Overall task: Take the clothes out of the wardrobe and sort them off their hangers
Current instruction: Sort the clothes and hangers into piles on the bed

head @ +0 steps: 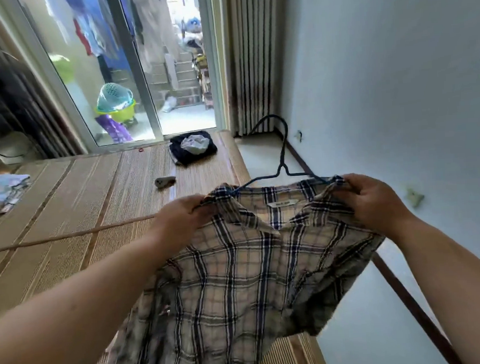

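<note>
Left hand (180,213) and right hand (374,199) grip plaid shirt (225,281) shoulders on hanger (281,162).

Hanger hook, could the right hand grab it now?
Probably not yet: the right hand grips the shoulder of the plaid shirt. Nothing covers the hanger hook, so once it lets go, the way looks free.

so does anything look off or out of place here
Mildly: the blue hanger sticks out of the plaid shirt at the collar, tilted away. A dark garment lies crumpled at the far edge of the mat.
</note>
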The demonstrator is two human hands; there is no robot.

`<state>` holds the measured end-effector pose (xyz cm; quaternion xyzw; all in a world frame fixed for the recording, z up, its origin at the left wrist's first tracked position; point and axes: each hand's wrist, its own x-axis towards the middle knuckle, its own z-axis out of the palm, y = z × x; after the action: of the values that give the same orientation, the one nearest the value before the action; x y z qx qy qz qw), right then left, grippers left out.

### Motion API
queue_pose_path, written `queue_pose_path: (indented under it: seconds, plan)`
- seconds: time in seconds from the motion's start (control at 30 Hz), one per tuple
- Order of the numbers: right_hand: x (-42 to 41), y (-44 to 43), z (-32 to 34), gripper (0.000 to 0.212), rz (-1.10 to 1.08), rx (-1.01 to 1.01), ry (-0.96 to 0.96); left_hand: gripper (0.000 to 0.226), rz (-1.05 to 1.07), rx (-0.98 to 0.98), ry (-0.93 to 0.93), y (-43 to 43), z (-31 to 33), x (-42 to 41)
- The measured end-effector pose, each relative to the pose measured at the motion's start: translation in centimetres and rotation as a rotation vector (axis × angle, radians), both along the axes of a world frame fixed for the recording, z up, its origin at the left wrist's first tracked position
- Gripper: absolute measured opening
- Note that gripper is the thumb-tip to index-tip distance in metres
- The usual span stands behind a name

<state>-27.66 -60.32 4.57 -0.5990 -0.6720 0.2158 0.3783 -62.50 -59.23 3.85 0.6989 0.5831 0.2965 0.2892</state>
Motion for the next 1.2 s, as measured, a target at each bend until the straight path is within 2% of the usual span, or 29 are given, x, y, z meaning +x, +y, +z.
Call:
queue_pose_path:
  seconds: [0.13, 0.27, 0.43, 0.63, 0.73, 0.9, 1.0, 1.1, 1.2]
  plan:
    - [10.7, 0.9, -0.5, 0.009, -0.030, -0.009, -0.076, 0.014, 0.005, 0.019, 0.092, 0.9, 0.2, 11.1]
    - [21.1, 3.4, -0.2, 0.011, -0.037, -0.044, -0.198, 0.012, 0.048, -0.022, 0.042, 2.1, -0.3, 22.3]
    - [28.4, 7.2, 2.6, 0.013, -0.065, -0.021, -0.286, 0.012, 0.097, -0.056, -0.004, 4.4, 0.2, 30.8]
    - [30.5, 13.8, 5.9, 0.030, -0.072, 0.112, -0.449, 0.013, 0.136, -0.103, -0.076, 9.1, -0.7, 35.4]
    - [30.7, 18.7, 6.2, 0.030, -0.034, 0.147, -0.505, 0.012, 0.140, -0.155, -0.178, 12.1, -1.9, 36.3]
    - [29.7, 28.6, 5.7, 0.030, -0.011, 0.206, -0.578, 0.016, 0.159, -0.170, -0.233, 18.8, -4.5, 37.0]
    - [28.2, 35.5, 5.0, 0.030, 0.008, 0.243, -0.637, 0.023, 0.192, -0.129, -0.168, 24.0, -6.3, 36.9]
    - [25.6, 42.7, 4.4, 0.030, 0.048, 0.278, -0.658, 0.019, 0.198, -0.264, -0.284, 29.2, -7.5, 35.9]
    - [22.0, 48.6, 3.5, 0.031, 0.131, 0.266, -0.659, 0.018, 0.228, -0.355, -0.318, 33.2, -8.1, 33.6]
